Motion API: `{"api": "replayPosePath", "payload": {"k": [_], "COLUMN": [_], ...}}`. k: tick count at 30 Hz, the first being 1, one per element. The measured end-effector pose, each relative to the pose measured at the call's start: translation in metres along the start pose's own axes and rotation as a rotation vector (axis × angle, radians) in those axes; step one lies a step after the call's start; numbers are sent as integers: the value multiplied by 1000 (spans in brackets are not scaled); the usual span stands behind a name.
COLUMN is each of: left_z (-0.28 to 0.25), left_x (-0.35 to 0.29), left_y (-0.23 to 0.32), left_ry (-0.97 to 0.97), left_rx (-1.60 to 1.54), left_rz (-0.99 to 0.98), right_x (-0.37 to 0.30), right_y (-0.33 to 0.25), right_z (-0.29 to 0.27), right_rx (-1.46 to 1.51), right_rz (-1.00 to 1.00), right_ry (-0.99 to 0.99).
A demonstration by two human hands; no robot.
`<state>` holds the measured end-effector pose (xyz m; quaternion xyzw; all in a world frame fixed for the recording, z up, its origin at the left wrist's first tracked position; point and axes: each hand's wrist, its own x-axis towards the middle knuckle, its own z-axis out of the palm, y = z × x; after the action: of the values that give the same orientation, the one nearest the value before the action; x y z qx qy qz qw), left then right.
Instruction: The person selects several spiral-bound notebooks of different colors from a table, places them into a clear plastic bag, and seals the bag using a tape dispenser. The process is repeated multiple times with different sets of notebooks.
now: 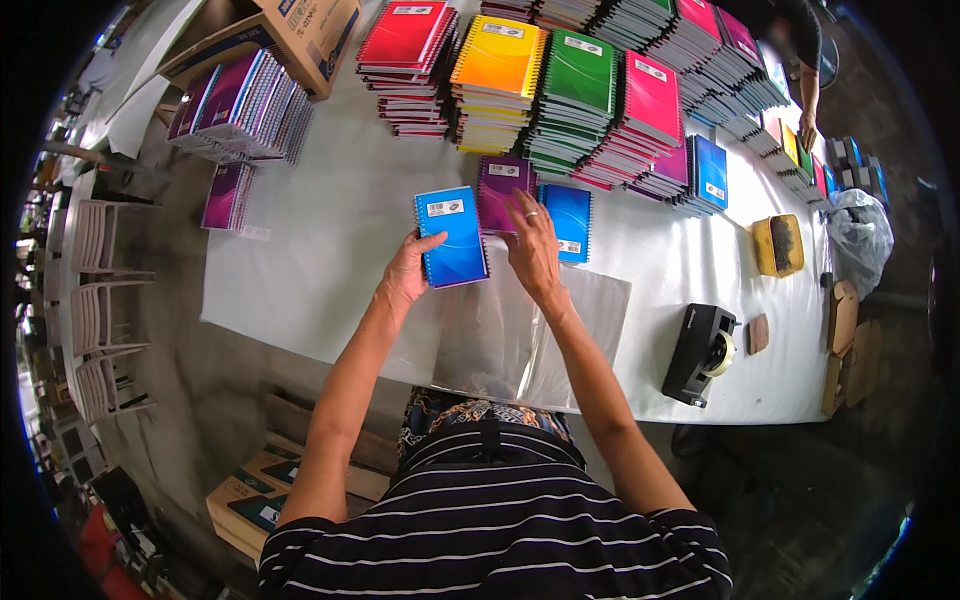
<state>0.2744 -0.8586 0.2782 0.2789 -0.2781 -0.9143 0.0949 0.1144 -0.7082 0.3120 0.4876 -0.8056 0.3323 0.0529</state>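
My left hand (407, 268) grips a blue spiral notebook (455, 250) by its left side, thumb on the cover. A thin purple edge shows beneath that notebook. Just right of it, my right hand (535, 250) is at a purple spiral notebook (500, 190), fingers over its cover and thumb by its near edge. Another blue spiral notebook (572, 220) lies on the table to the right, partly behind my right hand. Clear plastic sheets or bags (500, 335) lie below my hands, at the table's near edge.
Tall stacks of red (405, 35), yellow (497, 60), green (578, 75) and pink notebooks (652, 100) stand ahead. Purple notebooks (240, 95) and a cardboard box (315, 35) are left. A tape dispenser (690, 350) and yellow tub (778, 245) sit right. Another person's arm (808, 95) reaches in.
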Motion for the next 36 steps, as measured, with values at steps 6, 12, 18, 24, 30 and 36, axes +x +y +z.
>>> {"api": "replayPosePath", "payload": {"k": [6, 12, 18, 24, 30, 36], "left_z": [-22, -20, 55, 117, 148, 164], "left_x": [-8, -21, -1, -12, 9, 21], "left_y": [31, 36, 9, 5, 4, 6], "left_ry": [49, 12, -338, -321, -224, -181], "left_rx": [59, 63, -56, 5, 71, -1], "left_rz": [5, -123, -287, -267, -176, -77], "right_x": [-22, 60, 99, 88, 109, 100], "right_y": [48, -4, 7, 23, 107, 76], "right_z": [25, -110, -125, -145, -158, -179], "right_rx": [-103, 775, 999, 549, -369, -301], "right_rz": [-276, -117, -335, -154, -154, -213], "right_ry": [-156, -295, -662, -244, 341, 564]}}
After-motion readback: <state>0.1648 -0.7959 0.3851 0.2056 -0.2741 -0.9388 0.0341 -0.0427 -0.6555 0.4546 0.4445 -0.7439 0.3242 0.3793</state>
